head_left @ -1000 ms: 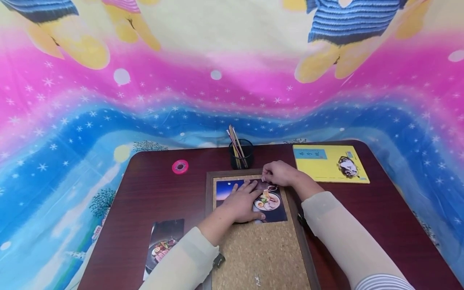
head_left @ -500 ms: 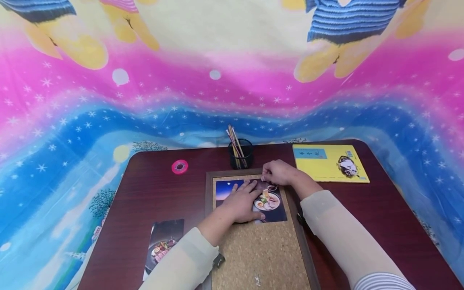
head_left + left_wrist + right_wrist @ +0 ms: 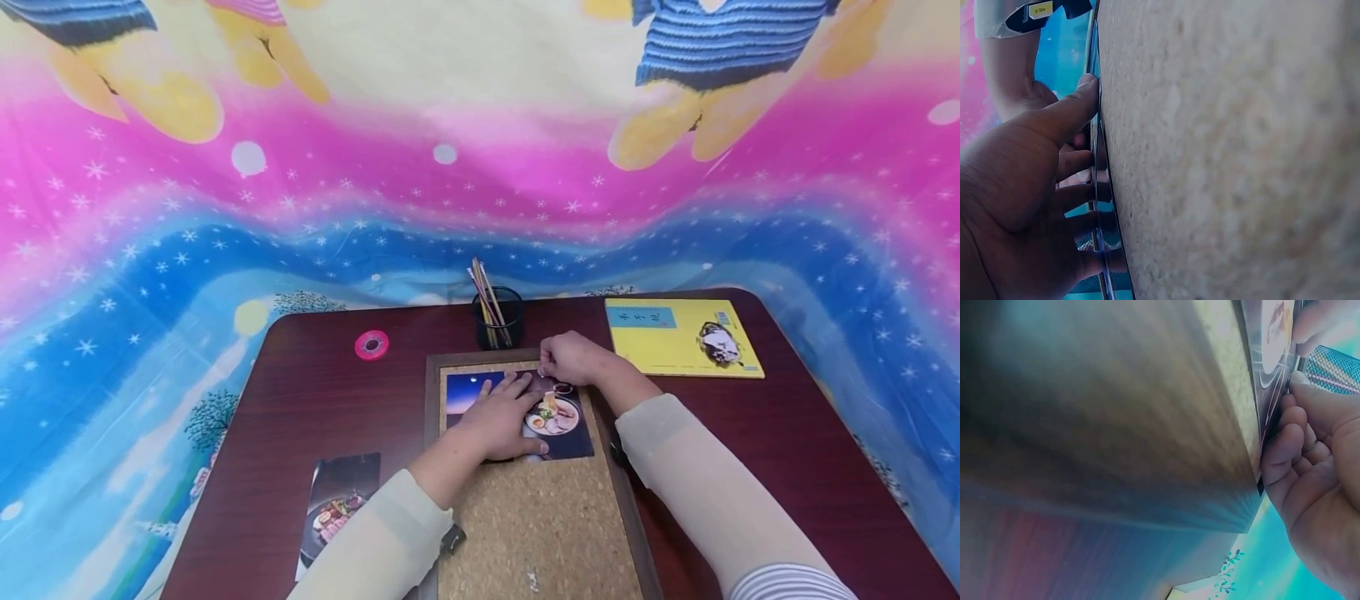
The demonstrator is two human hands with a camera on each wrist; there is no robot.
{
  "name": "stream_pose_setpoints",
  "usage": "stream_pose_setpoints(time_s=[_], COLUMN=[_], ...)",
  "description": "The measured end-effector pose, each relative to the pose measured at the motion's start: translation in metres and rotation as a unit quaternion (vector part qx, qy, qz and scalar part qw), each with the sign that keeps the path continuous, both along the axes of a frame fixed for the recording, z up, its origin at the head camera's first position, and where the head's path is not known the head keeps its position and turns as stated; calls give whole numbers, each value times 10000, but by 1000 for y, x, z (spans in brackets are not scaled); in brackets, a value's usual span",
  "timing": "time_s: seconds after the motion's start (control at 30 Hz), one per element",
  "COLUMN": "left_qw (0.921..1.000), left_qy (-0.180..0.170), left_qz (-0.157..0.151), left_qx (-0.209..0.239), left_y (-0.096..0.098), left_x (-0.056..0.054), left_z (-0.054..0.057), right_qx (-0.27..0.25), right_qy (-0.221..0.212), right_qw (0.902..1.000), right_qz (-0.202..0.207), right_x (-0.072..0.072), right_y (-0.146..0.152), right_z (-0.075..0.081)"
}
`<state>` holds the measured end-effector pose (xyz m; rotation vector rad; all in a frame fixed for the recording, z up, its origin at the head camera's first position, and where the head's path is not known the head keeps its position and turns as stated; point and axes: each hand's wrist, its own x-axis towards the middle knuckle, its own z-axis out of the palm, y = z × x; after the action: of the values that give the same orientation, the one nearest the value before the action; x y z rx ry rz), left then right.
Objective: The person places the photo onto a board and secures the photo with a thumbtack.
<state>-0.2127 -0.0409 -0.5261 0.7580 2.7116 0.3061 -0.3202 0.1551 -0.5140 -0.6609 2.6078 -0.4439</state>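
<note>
On the framed cork board [image 3: 547, 517] lie two photos side by side near its top edge. One is a dusk sky photo [image 3: 465, 387]; the other, a noodle bowl photo [image 3: 577, 442], is to its right. My left hand [image 3: 498, 421] rests flat across both, fingers spread, hiding part of each. At the top edge of the noodle bowl photo, my right hand [image 3: 577, 358] pinches a small clear push pin [image 3: 543, 372] between thumb and forefinger. The right wrist view shows the thumb and curled fingers [image 3: 1291, 440] against the photo; the pin is mostly hidden there.
A third photo [image 3: 333, 517] of food in a pan lies left of the board. Behind the board stands a black mesh cup [image 3: 510, 312] with pencils. A pink tape roll [image 3: 372, 345] and a yellow book [image 3: 675, 350] lie on the dark table [image 3: 300, 383]. Small clear bits [image 3: 532, 579] sit on the cork.
My right hand and forearm have shifted slightly left, the fingers still pinching at the photo's top edge. The left hand has stayed in place on the photos.
</note>
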Motion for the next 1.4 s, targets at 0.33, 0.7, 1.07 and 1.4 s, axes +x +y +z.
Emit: stream_pose_setpoints(time_s=[0.33,0.7,1.07,1.4], left_qw=[10000,9998,9995,9987], left_qy=[30,131,44,-79], left_qz=[-49,-171,-85,-208], left_qx=[6,17,291,461], left_y=[0,0,-6,-15], left_x=[0,-2,1,5], left_z=[1,0,1,4], right_qx=[-187,-922,-1286,-1380], right_qy=[106,236,544,786], right_qw=[9998,9954,9901,9872], right_qz=[-11,-88,114,114], right_x=[2,7,23,40], right_y=[5,27,36,56], right_z=[-4,-11,-5,-1])
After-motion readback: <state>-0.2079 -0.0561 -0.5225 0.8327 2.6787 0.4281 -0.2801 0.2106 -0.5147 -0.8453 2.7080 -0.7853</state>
